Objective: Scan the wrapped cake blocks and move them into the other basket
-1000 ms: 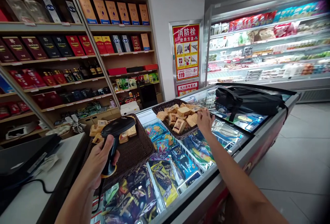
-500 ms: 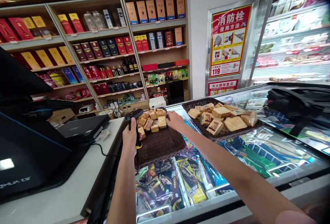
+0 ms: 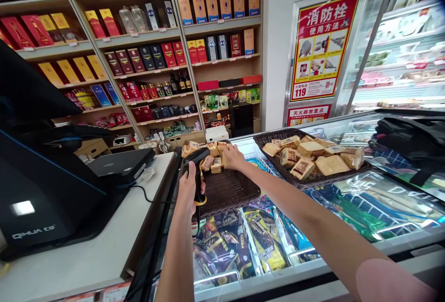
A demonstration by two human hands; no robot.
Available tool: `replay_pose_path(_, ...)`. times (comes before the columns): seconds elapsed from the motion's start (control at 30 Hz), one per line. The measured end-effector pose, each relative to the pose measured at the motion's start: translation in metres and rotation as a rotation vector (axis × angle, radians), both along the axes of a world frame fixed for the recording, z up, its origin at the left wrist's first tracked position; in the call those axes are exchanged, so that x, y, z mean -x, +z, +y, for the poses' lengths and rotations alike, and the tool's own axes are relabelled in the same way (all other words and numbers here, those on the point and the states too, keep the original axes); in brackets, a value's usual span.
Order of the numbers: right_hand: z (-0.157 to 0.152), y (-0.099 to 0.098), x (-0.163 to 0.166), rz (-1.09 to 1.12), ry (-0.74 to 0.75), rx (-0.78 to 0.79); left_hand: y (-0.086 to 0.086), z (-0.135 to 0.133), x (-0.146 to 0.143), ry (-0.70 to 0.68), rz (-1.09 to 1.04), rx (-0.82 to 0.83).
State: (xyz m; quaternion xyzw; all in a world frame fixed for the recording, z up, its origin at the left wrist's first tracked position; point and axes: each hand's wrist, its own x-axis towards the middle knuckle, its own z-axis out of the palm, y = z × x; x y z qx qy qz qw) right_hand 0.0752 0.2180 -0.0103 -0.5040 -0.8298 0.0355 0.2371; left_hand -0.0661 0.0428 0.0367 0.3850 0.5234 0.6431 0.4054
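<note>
My left hand (image 3: 188, 185) is wrapped around the handle of a black barcode scanner (image 3: 199, 167) with a yellow trim and a cable. It is held above the left part of a dark brown wicker basket (image 3: 225, 195). Small wrapped bread pieces (image 3: 216, 165) lie at the far end of that basket, partly hidden behind the scanner. Over the basket's far right side, my right hand (image 3: 233, 158) has its fingers curled on one of these wrapped pieces; the fingertips are partly hidden.
To the right, a second wicker basket (image 3: 313, 182) is heaped with larger wrapped pieces. Both baskets sit on a glass-topped freezer (image 3: 347, 200) of packaged goods. A checkout terminal (image 3: 41, 200) stands on the white counter (image 3: 104, 246) at left. A black bag (image 3: 410, 144) lies far right.
My right hand has moved left, from the basket's edge onto the wrapped bread pieces. The scanner in my left hand has tilted, its head now turned more to the right. The view has shifted slightly.
</note>
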Motion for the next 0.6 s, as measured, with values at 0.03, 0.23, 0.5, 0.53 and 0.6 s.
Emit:
replay_pose_path(0.03,-0.006,0.001,-0.011,0.104,-0.006,-0.018,0.002,-0.002,0.000,-0.015,-0.018,0.005)
replay_pose_path(0.23,-0.064,-0.012,-0.096,0.932,0.139,-0.001,0.003,-0.012,-0.012,-0.115,-0.003,0.014)
replay_pose_path(0.5,-0.099,-0.019,-0.138,1.595,0.414,0.406,-0.022,-0.031,-0.041,-0.283,0.107,-0.031)
replay_pose_path(0.53,-0.098,-0.019,-0.138,1.628,0.430,0.416,-0.023,-0.032,-0.044,-0.289,0.111,-0.040)
replay_pose_path(0.6,-0.096,-0.020,-0.138,1.628,0.434,0.413,-0.023,-0.034,-0.047,-0.303,0.103,-0.054)
